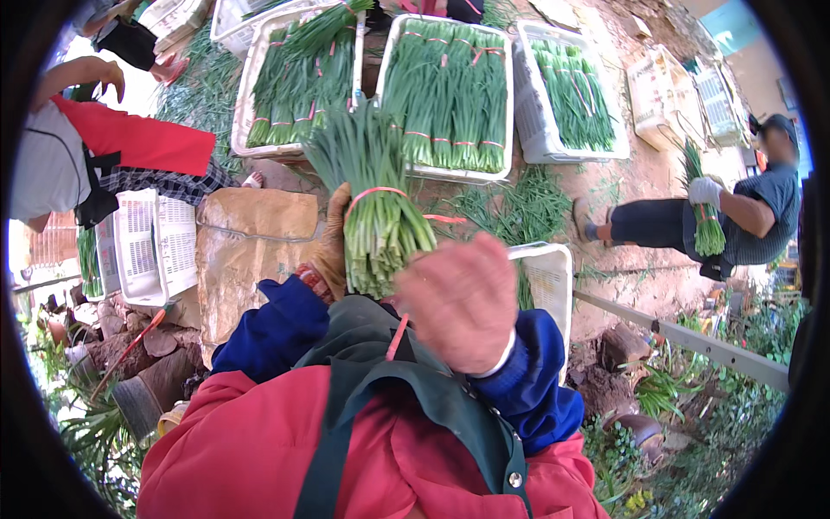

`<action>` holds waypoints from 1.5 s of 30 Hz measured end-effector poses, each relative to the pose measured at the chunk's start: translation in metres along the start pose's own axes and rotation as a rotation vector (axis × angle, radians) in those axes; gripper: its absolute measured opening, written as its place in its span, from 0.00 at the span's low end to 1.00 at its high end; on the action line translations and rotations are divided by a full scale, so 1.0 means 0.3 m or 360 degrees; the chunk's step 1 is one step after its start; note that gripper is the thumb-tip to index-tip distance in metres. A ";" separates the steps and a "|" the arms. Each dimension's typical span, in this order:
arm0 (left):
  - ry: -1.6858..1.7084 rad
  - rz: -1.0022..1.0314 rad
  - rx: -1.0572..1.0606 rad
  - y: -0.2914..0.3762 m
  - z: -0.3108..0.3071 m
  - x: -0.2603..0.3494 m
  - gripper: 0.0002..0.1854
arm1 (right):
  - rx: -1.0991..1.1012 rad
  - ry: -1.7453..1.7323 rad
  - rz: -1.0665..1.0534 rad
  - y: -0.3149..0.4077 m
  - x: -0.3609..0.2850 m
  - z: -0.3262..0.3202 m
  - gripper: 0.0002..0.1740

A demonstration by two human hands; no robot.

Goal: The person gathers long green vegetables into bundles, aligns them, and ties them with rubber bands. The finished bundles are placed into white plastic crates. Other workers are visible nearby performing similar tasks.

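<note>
A bundle of green garlic chives or similar long leafy stalks (382, 233) stands in front of my chest, its pale cut ends towards me. A pink tie (376, 192) goes round it, with a loose end out to the right. My left hand (334, 240), in a worn tan glove, is closed on the bundle's left side. My right hand (457, 301), bare and blurred by motion, is just right of the cut ends; its fingers look curled, but whether it holds anything is unclear. Another pink strip (397, 337) hangs by my apron.
White plastic crates of tied bundles (447, 170) (243, 117) (570, 156) stand ahead. Loose leaves (519, 207) litter the ground. A person (746, 207) at right holds a bundle; another (58, 156) is at left. A brown-covered surface (253, 253) lies left, a white crate (551, 279) near my right arm.
</note>
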State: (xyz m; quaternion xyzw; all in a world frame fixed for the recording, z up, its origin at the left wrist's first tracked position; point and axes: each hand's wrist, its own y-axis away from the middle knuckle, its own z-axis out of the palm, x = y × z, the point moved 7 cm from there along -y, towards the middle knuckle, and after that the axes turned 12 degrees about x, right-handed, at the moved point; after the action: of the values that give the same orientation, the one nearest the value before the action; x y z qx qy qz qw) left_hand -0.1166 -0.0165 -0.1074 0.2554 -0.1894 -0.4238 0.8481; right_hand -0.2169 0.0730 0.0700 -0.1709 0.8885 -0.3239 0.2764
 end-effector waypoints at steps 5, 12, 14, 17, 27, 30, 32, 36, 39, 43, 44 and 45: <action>0.0058 -0.0043 -0.0049 -0.036 -0.053 0.067 0.36 | -0.1098 0.0622 0.0024 0.605 0.115 0.339 0.25; 0.0118 0.0048 -0.0066 -0.063 -0.107 0.257 0.32 | -0.1217 0.0090 0.1128 1.025 0.276 0.282 0.18; 0.0120 -0.0016 -0.0079 -0.078 -0.092 0.275 0.33 | -0.1168 0.0275 0.1192 0.906 0.316 0.312 0.12; 0.0109 -0.0132 -0.0011 -0.098 -0.081 0.303 0.34 | -0.0692 -0.0083 0.1133 0.640 0.363 0.352 0.08; -0.0251 -0.0309 0.0035 -0.227 0.013 0.457 0.32 | 0.0015 -0.0430 0.1633 0.038 0.466 0.396 0.07; -0.0353 -0.0296 0.0153 -0.271 0.007 0.503 0.32 | 0.0112 -0.0502 0.1371 -0.138 0.425 0.405 0.08; -0.0418 -0.0257 0.0175 -0.300 -0.003 0.521 0.33 | -0.0010 -0.0531 0.1267 -0.257 0.377 0.409 0.09; -0.0354 -0.0413 0.0037 -0.335 0.042 0.499 0.34 | -0.0168 -0.0366 0.0890 -0.342 0.350 0.463 0.18; -0.0359 -0.0529 0.0099 -0.361 0.020 0.471 0.34 | -0.0256 -0.0194 0.0899 -0.326 0.349 0.496 0.20; -0.0411 -0.0601 0.0244 -0.370 0.013 0.411 0.37 | -0.0247 -0.0078 0.1074 -0.279 0.369 0.470 0.18; -0.0393 -0.0585 0.0224 -0.374 0.012 0.394 0.38 | -0.0242 -0.0041 0.1106 -0.268 0.373 0.458 0.17; -0.0380 -0.0573 0.0202 -0.379 0.010 0.377 0.38 | -0.0232 -0.0048 0.1106 -0.261 0.376 0.445 0.17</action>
State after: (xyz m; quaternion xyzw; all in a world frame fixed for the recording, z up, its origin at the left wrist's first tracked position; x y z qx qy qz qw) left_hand -0.1245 -0.1675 -0.1607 0.2859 -0.2660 -0.5828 0.7127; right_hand -0.2159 -0.1029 -0.0055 0.1175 0.9102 -0.1437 0.3703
